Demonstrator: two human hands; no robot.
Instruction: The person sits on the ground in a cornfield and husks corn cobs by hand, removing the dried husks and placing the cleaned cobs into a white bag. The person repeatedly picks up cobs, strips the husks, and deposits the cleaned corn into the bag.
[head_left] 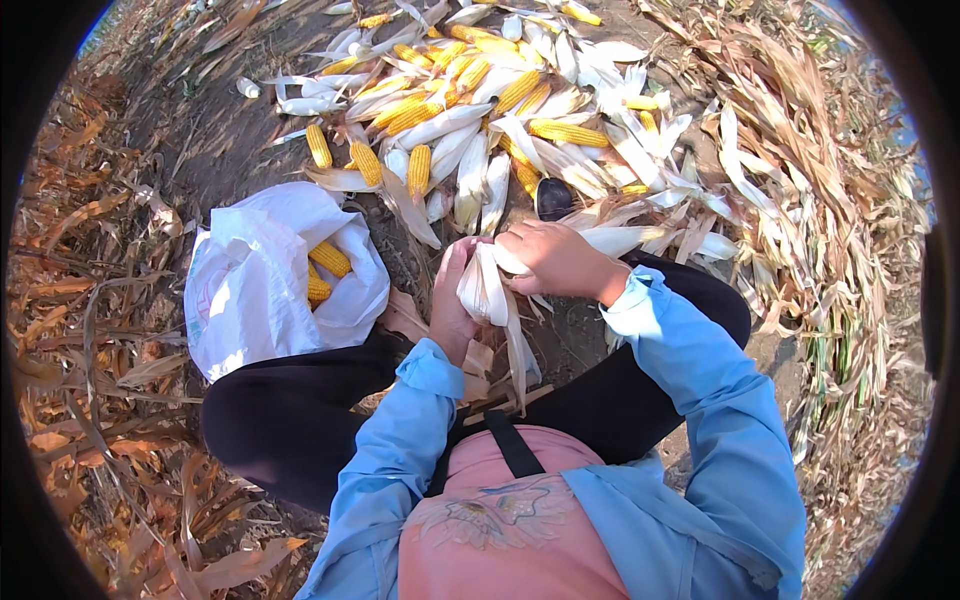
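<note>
Between my two hands is an ear of corn (482,292) in pale, dry husk, with loose husk leaves hanging down from it. My left hand (452,300) is closed along its left side. From the right, my right hand (560,262) grips the husk near the top, its fingers curled. No kernels show on this ear; the husk and my fingers cover them. Just ahead lies a heap of corn ears (470,110), some bare and yellow, others wrapped in whitish husk. To my left, a white woven sack (245,285) stands with its mouth spread, and yellow cobs (328,260) show inside.
A dark rounded object (553,199), perhaps a shoe tip, sits at the heap's near edge. Dry corn stalks (830,200) are piled along the right, and brown leaves (100,400) cover the left ground. My bent legs (290,420) frame the space under my hands.
</note>
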